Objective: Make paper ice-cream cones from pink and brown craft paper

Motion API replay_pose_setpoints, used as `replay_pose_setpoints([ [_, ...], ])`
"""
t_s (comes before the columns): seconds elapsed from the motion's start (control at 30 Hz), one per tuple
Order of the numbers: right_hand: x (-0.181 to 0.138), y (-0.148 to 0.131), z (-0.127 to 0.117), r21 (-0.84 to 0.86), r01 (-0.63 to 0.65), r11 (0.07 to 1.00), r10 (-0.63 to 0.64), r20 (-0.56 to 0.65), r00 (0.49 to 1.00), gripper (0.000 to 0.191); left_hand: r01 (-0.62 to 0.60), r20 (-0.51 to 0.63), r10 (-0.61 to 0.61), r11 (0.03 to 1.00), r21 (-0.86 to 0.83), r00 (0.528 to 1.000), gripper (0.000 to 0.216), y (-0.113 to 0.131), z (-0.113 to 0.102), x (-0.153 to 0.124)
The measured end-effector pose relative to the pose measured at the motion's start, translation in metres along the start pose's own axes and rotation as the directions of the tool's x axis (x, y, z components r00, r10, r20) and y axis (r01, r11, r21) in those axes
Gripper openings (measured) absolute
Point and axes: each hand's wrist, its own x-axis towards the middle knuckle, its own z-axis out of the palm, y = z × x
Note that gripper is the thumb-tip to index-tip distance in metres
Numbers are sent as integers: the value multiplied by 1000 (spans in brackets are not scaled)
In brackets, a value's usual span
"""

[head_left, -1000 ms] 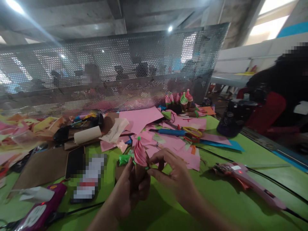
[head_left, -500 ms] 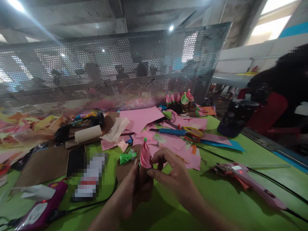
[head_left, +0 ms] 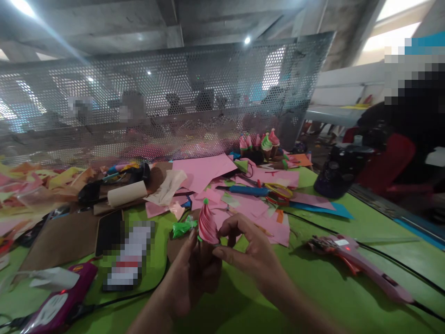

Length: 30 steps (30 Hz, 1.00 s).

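Pink paper swirl [head_left: 207,226] gripped by left hand [head_left: 189,278], pinched by right hand [head_left: 252,255].

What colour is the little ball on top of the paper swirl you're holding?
Green. The tip sits atop the pink paper swirl, held by both hands; the head view shows it.

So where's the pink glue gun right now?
The pink glue gun lies on the green table, to the right of the right hand, near the pink paper scraps.
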Motion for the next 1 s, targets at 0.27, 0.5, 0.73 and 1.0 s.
replay_pose_setpoints([
  [0.27,1,-1,-1,-15,-6,1000,6,3,1000,15,-22,59,21,1000,17,998,51,2,3,-2],
  [0.5,2,0,2,-27,-10,1000,9,-9,1000,14,-40,22,39,997,60,999,49,-2,0,0],
  [0.73,0,0,-1,-15,-10,1000,9,-5,1000,15,-82,-44,87,990,115,995,54,-2,1,-1],
  [1.0,-1,2,1,-76,-24,997,20,-56,998,19,-199,-152,257,926,320,954,51,-8,-10,6],
])
